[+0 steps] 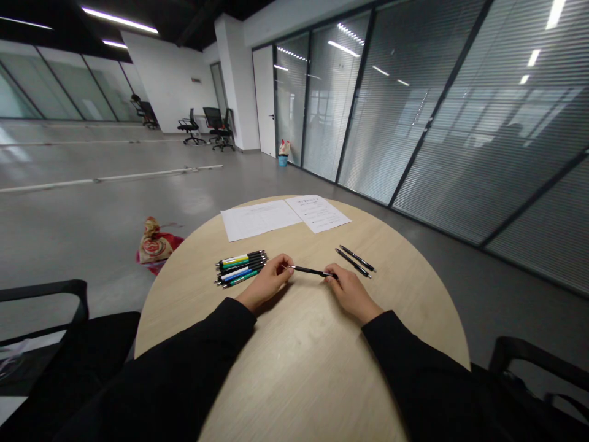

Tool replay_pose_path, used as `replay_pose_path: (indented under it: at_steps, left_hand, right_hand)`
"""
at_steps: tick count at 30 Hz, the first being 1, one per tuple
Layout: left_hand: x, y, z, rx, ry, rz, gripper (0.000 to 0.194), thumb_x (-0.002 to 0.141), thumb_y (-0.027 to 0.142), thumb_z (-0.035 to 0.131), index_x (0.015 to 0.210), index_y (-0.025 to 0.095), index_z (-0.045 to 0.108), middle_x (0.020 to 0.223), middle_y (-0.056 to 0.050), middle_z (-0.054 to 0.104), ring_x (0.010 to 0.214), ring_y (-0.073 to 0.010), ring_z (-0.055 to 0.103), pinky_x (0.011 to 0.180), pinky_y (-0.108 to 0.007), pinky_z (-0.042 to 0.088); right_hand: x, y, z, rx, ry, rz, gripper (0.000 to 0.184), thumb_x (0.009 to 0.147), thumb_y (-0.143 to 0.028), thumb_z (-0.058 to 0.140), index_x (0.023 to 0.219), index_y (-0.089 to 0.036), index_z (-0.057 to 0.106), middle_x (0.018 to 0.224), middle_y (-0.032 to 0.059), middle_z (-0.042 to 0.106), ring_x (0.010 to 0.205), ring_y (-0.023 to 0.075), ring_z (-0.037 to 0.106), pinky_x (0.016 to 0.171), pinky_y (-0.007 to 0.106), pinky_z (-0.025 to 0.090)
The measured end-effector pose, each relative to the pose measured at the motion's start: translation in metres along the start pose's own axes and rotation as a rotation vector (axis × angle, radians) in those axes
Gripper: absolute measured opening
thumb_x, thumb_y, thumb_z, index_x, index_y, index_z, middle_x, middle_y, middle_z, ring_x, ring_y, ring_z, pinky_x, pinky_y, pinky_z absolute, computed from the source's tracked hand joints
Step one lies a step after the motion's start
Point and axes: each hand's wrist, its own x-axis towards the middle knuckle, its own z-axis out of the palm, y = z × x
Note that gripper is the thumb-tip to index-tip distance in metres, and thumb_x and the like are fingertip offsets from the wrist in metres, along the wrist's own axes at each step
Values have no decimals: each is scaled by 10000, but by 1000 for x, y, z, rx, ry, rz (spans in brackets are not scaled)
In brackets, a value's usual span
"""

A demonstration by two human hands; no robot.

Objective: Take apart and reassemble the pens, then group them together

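Note:
A black pen (309,271) is stretched between my two hands above the round wooden table (294,380). My left hand (271,281) pinches its silvery end. At the other end, the fingers of my right hand (348,288) close around the dark barrel. Just left of my left hand lies a row of several pens (239,268) with black, yellow, green, blue and white barrels, partly hidden by that hand. Beyond my right hand, two black pens (353,263) rest side by side at a slant.
Two printed sheets (262,219) lie at the table's far edge. Black chairs stand close by, with one armrest (529,356) at the right and a seat (99,347) at the left. A red and tan bag (155,244) sits on the floor left of the table.

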Motion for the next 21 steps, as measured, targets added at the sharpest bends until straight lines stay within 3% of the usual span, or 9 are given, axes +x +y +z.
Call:
replay_pose_path:
  at_steps: [4, 6, 8, 13, 16, 21]
  left_hand:
    - [-2, 1, 1, 1, 23, 2, 256, 825, 349, 656, 1000, 187, 562, 768, 22, 552, 670, -132, 512, 645, -254, 399]
    - [-1, 3, 1, 28, 58, -4, 240, 868, 415, 610, 926, 185, 575, 735, 19, 549, 659, -140, 515, 639, -260, 400]
    - [0, 3, 1, 69, 81, -26, 345, 917, 496, 524, 784, 181, 568, 669, 15, 531, 623, -145, 496, 602, -263, 380]
    - [1, 2, -1, 148, 1, -43, 524, 946, 567, 436, 591, 186, 497, 530, 29, 439, 515, -126, 384, 533, -267, 296]
    - [0, 3, -2, 158, -8, -18, 466, 935, 524, 479, 616, 185, 498, 562, 26, 474, 549, -131, 421, 554, -261, 319]
    - [-1, 4, -2, 109, 9, 23, 214, 887, 391, 574, 844, 181, 580, 729, 0, 588, 686, -161, 534, 655, -271, 406]
  right_hand:
    - [0, -1, 0, 14, 0, 2, 144, 929, -166, 490, 998, -207, 610, 919, 50, 697, 869, 215, 631, 805, 306, 430]
    - [0, -2, 0, 14, -1, 3, 144, 930, -166, 492, 997, -208, 611, 917, 48, 697, 866, 215, 632, 798, 306, 430]
    - [0, -2, 0, 13, -1, 2, 143, 931, -167, 496, 1003, -209, 612, 923, 48, 699, 868, 216, 635, 797, 307, 431]
    - [0, -3, 0, 9, 7, -12, 144, 934, -171, 502, 1013, -210, 616, 930, 51, 702, 874, 217, 639, 802, 307, 438]
    - [0, -2, 0, 12, 6, -6, 143, 935, -173, 503, 1008, -210, 621, 927, 50, 703, 880, 216, 641, 803, 305, 440]
    - [0, -2, 0, 18, 7, 12, 149, 931, -169, 509, 1012, -206, 628, 926, 51, 709, 883, 216, 644, 817, 306, 440]
